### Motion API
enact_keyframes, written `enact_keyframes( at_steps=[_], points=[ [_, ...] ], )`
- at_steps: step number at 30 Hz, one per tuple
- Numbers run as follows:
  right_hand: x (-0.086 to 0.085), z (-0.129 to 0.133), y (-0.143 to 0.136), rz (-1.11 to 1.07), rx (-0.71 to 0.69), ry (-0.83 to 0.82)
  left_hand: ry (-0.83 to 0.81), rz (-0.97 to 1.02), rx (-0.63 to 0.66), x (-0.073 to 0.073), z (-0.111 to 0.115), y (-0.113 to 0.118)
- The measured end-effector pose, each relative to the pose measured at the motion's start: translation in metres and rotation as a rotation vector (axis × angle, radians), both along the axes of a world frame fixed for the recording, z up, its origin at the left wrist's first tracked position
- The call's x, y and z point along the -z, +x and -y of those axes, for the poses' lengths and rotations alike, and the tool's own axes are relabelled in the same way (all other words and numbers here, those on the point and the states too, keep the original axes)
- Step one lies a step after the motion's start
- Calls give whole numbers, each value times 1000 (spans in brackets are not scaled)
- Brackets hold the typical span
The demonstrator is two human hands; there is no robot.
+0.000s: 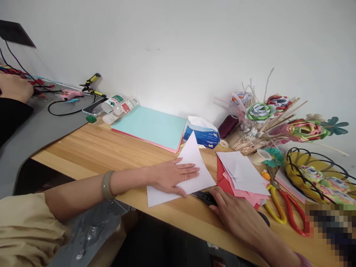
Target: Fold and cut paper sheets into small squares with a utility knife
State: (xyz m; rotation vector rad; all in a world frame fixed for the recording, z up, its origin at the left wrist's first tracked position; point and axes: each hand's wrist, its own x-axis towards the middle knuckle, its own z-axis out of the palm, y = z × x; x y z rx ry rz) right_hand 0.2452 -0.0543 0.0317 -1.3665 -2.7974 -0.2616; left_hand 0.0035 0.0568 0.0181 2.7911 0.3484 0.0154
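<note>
White sheet (201,172) mid-view on desk (111,154). Left hand (172,176) open, flat, pressing it. Right hand (236,213) curled around black cutter (208,198), sheet's 4 o'clock, blade at lower edge. Judged step: slitting paper; next move calls for steady left pressure, level blade.

Seen from head height in a single view; aimed forward and down across the table (91,155) to the wall (178,44); set near left hand (174,176) and right hand (233,211); spanning grey desk (59,122) to basket (294,167).
</note>
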Motion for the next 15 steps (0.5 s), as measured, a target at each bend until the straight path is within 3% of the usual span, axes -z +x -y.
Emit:
enact_keyframes(
  at_steps=[15],
  points=[
    [-6, 1, -10, -33, -5, -39, 10, 20, -2, 2, -1, -1]
  ],
)
